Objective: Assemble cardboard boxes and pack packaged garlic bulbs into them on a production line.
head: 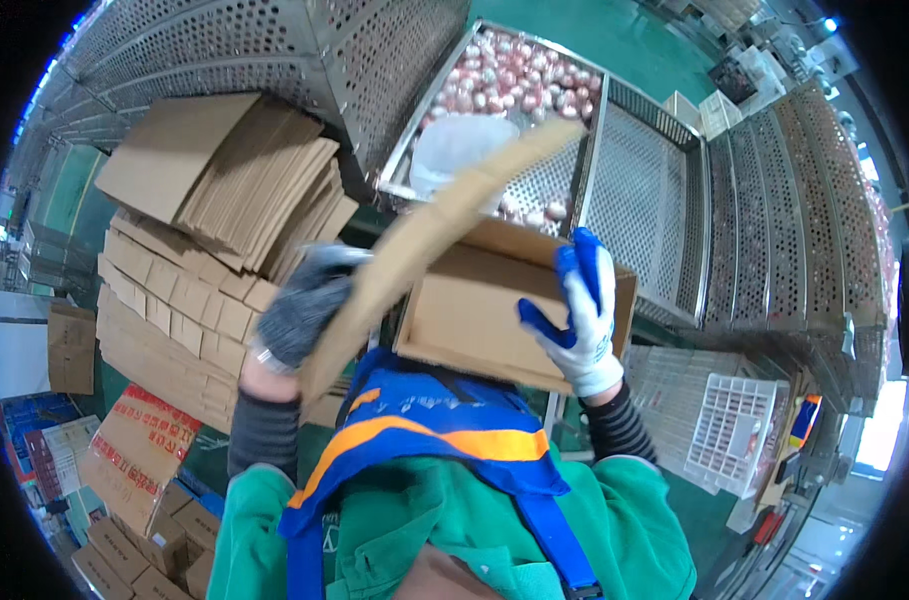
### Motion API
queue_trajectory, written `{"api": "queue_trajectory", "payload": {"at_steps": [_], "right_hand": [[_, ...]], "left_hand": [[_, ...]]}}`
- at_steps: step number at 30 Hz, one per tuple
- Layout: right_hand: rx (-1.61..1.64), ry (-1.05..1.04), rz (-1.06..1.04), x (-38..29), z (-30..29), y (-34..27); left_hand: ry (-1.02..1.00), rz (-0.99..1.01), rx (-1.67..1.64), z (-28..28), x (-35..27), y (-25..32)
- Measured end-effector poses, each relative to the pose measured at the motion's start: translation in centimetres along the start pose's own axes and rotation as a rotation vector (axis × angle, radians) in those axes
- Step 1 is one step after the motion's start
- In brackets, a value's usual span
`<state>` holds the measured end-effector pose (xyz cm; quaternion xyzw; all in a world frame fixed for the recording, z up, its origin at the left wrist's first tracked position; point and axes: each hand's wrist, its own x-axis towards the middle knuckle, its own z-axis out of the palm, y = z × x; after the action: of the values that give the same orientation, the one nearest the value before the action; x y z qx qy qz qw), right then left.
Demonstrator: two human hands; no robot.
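Note:
My left hand [304, 307], in a grey knit glove, grips a cardboard sheet [424, 240]. The sheet is seen nearly edge-on, blurred, and slants up to the right across the view. Below it stands an open cardboard box [484, 322], partly hidden by the sheet, its visible floor bare. Over the right end of the box is my right hand [585, 322], in a white glove with blue-coated fingers. Its fingers are spread and hold nothing; whether it touches the box wall, I cannot tell.
Stacked flat cardboard [221, 187] rises at left. Beyond the box, a metal tray [600, 150] has a perforated floor, many reddish-white egg-shaped items [514, 75] and a translucent plastic container [462, 150]. Perforated metal racks [792, 225] flank it. A white plastic crate [732, 435] stands lower right.

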<state>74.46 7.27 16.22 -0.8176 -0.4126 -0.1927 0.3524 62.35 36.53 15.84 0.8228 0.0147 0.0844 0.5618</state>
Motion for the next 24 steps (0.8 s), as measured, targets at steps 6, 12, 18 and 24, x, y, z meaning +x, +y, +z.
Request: {"api": "queue_trajectory", "payload": {"at_steps": [6,12,18,24], "right_hand": [[-0.196,-0.778,-0.305,-0.5,-0.5,-0.9],[-0.205,-1.082,0.464,-6.2,0.1,7.2],[-0.283,-0.892,0.855,-12.2,9.5,19.2],[-0.354,-0.635,1.000,-21.0,16.5,26.1]], "left_hand": [[-0.645,-0.357,-0.537,11.5,1.4,-7.1],[-0.865,-0.072,-0.115,17.2,4.1,-10.5],[-0.708,-0.155,0.956,25.0,10.5,-16.0],[-0.525,-0.565,0.629,32.4,14.8,-26.0]]}}
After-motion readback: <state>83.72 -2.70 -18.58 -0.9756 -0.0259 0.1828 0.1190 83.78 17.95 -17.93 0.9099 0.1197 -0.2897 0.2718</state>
